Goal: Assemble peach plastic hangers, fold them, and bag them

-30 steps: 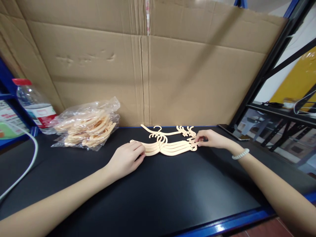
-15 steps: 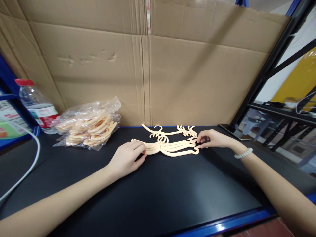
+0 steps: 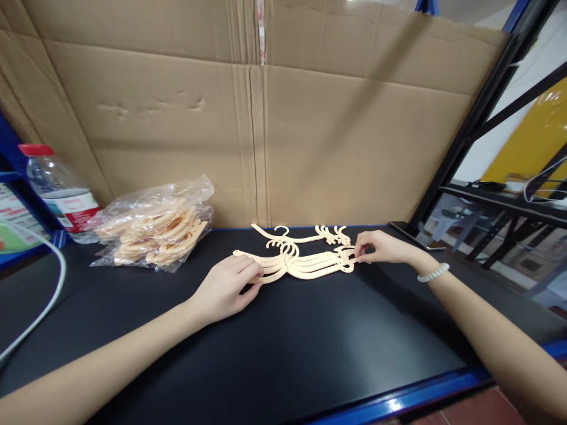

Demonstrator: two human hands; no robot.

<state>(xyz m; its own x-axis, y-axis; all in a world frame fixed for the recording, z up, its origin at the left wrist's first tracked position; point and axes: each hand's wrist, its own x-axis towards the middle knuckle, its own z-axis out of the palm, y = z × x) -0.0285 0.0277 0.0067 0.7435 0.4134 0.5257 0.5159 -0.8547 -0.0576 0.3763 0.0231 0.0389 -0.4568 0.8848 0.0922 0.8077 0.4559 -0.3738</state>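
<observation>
My overlapping stack could skew if one side shifts alone.
The cream, curved, plastic-looking hangers (image 3: 312, 267) lie at the centre of the frame, hooks crossing; I judge that an uneven tug at their right ends could pivot them, and a crossed hook might snag. A careless push could also reach the pale hanger with a bare hook (image 3: 292, 239) lying just behind. My left hand (image 3: 228, 288), left of centre, closes on their left ends, palm down, thumb below the curled fingers, forearm from the lower left. My right hand (image 3: 376, 248), right of centre, has its fingertips drawn narrow at the right ends; I can't tell whether they pinch anything. That forearm slants in from the lower right.
</observation>
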